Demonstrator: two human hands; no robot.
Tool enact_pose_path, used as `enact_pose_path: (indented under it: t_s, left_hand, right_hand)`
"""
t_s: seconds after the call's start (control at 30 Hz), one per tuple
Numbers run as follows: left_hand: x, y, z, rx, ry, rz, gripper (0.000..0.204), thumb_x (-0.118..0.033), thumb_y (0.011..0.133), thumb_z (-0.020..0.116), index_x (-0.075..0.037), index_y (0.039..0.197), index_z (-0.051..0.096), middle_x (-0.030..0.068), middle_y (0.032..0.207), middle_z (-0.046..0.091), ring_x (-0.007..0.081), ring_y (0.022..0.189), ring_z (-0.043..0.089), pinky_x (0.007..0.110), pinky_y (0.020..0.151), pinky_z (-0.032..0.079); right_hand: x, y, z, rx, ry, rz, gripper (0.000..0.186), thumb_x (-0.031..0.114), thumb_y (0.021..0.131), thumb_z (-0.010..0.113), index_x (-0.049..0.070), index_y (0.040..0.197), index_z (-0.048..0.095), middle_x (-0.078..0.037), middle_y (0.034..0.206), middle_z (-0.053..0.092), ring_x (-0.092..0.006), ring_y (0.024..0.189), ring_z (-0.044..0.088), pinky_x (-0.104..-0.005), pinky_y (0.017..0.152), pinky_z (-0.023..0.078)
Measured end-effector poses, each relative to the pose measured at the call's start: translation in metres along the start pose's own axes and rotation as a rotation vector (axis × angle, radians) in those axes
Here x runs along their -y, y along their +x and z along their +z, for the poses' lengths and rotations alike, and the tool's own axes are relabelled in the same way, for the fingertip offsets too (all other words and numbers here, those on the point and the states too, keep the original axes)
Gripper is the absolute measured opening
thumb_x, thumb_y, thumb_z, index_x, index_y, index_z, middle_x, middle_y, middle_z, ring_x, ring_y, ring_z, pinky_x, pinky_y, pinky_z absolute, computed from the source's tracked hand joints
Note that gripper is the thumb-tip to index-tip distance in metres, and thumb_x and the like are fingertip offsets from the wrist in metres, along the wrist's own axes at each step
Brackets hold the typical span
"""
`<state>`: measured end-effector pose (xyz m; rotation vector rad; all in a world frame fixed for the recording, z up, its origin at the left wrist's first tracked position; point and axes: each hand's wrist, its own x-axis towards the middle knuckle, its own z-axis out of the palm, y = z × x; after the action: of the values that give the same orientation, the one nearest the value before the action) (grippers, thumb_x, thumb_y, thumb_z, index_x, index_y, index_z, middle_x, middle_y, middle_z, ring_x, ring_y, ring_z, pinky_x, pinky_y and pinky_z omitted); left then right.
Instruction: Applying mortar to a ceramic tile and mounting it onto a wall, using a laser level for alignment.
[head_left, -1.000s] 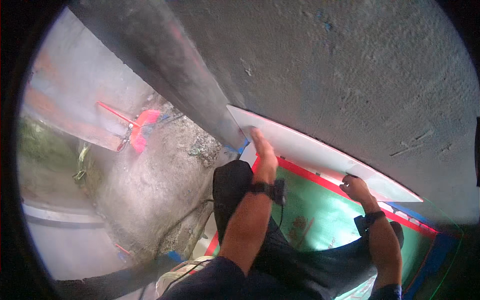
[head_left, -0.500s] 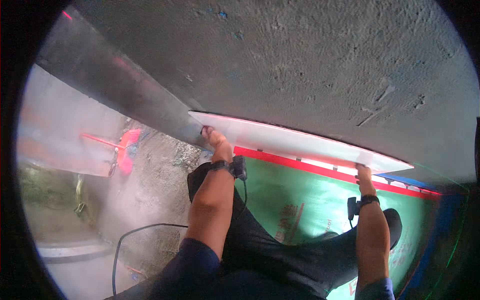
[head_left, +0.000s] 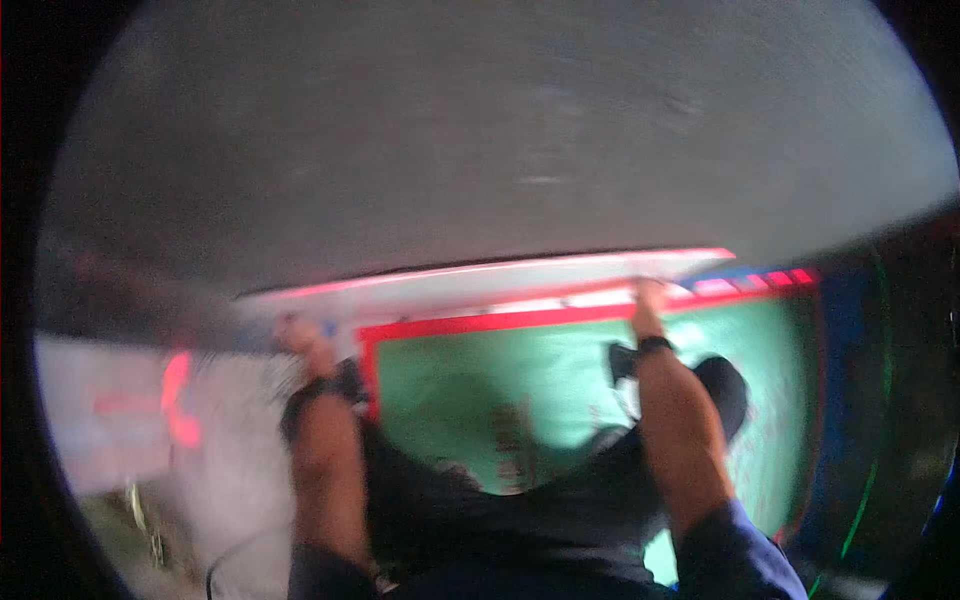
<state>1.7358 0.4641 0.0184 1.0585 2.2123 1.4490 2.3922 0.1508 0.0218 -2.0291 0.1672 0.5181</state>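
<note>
A long white panel (head_left: 470,280), which looks like a large tile, stands on edge against the grey wall (head_left: 500,130). My left hand (head_left: 303,340) is at its left end, closed at the lower edge; motion smears the fingers. Near the right end, my right hand (head_left: 650,298) grips the panel's lower part, its fingers partly hidden. Both arms reach forward, with a dark strapped device on each wrist. Below the panel runs a pale strip (head_left: 540,304) with small dark pieces along it.
A green sheet (head_left: 450,385) edged with red tape covers the floor under my legs. To the left is rough grey floor (head_left: 235,450) with a bright pink T-shaped thing (head_left: 178,400). A green light line (head_left: 880,400) crosses the dark right side.
My view has turned, so the panel and both hands appear farther left, and the panel's left end sits lower. Both hands remain at the panel. The picture is now blurred.
</note>
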Motion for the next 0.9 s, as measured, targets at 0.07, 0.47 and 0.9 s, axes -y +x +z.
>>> enact_pose_path:
  t_s: [0.07,0.47,0.9]
  left_hand:
    - [-0.003,-0.027,-0.023,0.014,-0.133,-0.328,0.028,-0.017,0.091,0.046,0.001,0.1,0.065,0.0129,0.09,0.068,0.0264,0.081,0.063,0.037,0.078,0.052]
    - [-0.034,-0.078,0.104,-0.078,-0.08,-0.084,0.024,-0.006,0.077,0.046,0.0,0.087,0.067,0.0126,0.073,0.064,0.0235,0.075,0.061,0.035,0.069,0.049]
    - [-0.072,-0.247,0.198,0.204,-0.461,-0.4,0.042,-0.008,0.09,0.041,0.002,0.128,0.052,0.0171,0.123,0.058,0.0287,0.108,0.057,0.037,0.097,0.043]
  right_hand:
    - [0.046,0.002,0.079,-0.066,-0.359,-0.028,0.037,0.013,0.09,0.045,0.002,0.125,0.047,-0.021,0.122,0.057,-0.0331,0.112,0.056,-0.04,0.096,0.043]
    - [0.172,0.002,-0.012,-0.177,-0.057,-0.15,0.04,0.017,0.091,0.046,0.001,0.127,0.048,-0.015,0.11,0.06,-0.0237,0.08,0.061,-0.0357,0.062,0.052]
    - [0.157,0.035,-0.166,-0.48,-0.048,-0.337,0.051,0.007,0.088,0.042,-0.003,0.137,0.036,-0.021,0.113,0.058,-0.0291,0.094,0.061,-0.0398,0.075,0.055]
